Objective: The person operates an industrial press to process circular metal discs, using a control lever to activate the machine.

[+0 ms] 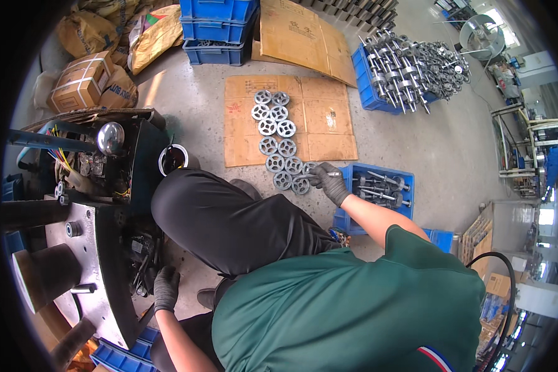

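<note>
**Right hand on a shaft beside the rows of grey wheels**

The person sits low, black trousers and green shirt filling the lower middle of the view. The right hand (332,183), in a dark grey glove, reaches forward and is closed around a slim metal shaft (319,176) that points left toward the nearest wheels. It hangs just above the floor at the near edge of the cardboard sheet (328,124).

On that sheet lie the grey pulley wheels (278,146), flat and paired in a column that runs from the far end to the near corner, where the last few touch one another right beside the gloved fingers.

Just right of the hand stands a blue crate (403,180) with more shafts lying loose in it (some carry a collar or small hub). Farther off, at the upper right, a second blue crate (364,84) is heaped with shafts that already bear wheels.

The left hand (165,288), also gloved, hangs down by the dark machine frame (99,273) at the left, fingers curled loosely; whether it grips anything I cannot tell, though it seems to rest against the frame's lower edge.

Stacked blue bins (217,28), a folded cardboard panel (297,37) and taped cartons (80,80) stand along the far side of the concrete floor (440,142).
</note>
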`<control>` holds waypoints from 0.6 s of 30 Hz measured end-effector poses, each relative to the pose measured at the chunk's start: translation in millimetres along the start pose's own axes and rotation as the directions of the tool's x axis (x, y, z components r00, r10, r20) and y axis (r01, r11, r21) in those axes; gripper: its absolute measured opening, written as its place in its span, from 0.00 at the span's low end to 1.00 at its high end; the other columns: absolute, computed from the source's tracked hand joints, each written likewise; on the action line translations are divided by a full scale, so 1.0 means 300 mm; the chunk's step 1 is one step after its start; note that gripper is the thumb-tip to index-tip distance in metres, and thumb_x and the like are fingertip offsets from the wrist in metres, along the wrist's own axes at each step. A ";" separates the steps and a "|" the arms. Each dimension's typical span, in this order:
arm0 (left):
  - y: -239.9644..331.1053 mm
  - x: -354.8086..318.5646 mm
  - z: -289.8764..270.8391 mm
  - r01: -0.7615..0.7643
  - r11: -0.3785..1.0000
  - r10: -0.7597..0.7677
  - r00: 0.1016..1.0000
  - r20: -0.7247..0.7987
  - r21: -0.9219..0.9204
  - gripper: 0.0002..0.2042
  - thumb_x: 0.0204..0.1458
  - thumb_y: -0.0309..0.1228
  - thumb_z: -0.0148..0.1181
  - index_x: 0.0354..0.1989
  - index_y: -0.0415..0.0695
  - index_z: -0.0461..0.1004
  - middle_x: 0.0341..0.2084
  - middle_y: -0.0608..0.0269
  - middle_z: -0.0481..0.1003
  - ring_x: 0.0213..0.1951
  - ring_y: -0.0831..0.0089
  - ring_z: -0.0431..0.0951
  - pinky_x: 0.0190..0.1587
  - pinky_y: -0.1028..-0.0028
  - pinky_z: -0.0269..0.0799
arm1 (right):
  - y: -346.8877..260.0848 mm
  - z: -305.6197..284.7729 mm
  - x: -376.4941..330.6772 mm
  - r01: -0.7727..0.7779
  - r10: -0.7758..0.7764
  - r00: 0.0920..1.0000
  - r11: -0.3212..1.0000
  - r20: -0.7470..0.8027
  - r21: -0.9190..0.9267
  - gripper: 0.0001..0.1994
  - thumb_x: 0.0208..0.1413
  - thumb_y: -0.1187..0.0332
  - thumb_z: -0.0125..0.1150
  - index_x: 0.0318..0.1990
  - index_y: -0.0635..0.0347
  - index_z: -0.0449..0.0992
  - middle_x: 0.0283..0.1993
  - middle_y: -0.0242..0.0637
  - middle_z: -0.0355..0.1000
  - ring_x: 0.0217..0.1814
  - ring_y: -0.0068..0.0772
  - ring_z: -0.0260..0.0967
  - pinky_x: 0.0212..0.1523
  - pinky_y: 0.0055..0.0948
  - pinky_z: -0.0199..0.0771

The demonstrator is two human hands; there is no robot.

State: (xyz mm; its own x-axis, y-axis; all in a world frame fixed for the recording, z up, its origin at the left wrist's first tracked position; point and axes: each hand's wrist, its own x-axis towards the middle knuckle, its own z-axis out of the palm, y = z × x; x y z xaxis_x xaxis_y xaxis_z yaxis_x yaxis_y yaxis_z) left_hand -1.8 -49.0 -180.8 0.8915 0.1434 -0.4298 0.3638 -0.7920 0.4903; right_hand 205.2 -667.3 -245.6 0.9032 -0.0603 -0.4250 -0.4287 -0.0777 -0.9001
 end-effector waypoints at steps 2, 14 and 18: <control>-0.003 -0.004 -0.001 0.024 1.000 -0.024 1.000 -0.010 0.010 0.13 0.57 0.31 0.64 0.48 0.38 0.80 0.44 0.42 0.80 0.47 0.43 0.81 0.52 0.55 0.76 | 0.025 -0.026 0.014 -0.104 0.113 0.989 0.990 -0.096 0.097 0.15 0.68 0.56 0.59 0.44 0.61 0.78 0.40 0.36 0.81 0.32 0.26 0.79 0.31 0.25 0.78; -0.020 -0.021 0.005 0.076 0.996 -0.075 0.997 0.016 -0.038 0.14 0.58 0.29 0.65 0.50 0.38 0.80 0.45 0.44 0.81 0.48 0.46 0.81 0.53 0.56 0.76 | 0.132 -0.009 0.047 0.567 -0.309 0.819 0.561 0.483 -0.603 0.15 0.66 0.57 0.60 0.45 0.61 0.79 0.39 0.44 0.78 0.45 0.42 0.79 0.50 0.41 0.78; -0.004 -0.041 -0.003 0.058 0.998 -0.058 0.998 0.028 -0.001 0.13 0.57 0.29 0.65 0.49 0.38 0.80 0.45 0.44 0.81 0.47 0.46 0.82 0.53 0.56 0.76 | 0.100 -0.071 0.107 0.029 0.000 0.989 0.980 0.147 -0.196 0.12 0.66 0.58 0.60 0.43 0.58 0.77 0.39 0.42 0.78 0.33 0.37 0.77 0.35 0.33 0.77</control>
State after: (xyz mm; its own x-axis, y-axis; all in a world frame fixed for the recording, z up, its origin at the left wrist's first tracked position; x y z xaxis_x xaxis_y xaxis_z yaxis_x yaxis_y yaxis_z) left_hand -12.9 -49.3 -175.3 0.8609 0.1727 -0.4786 0.4155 -0.7816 0.4653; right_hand 221.0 -692.8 -284.2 0.8964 0.0862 -0.4348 -0.3986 -0.2725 -0.8757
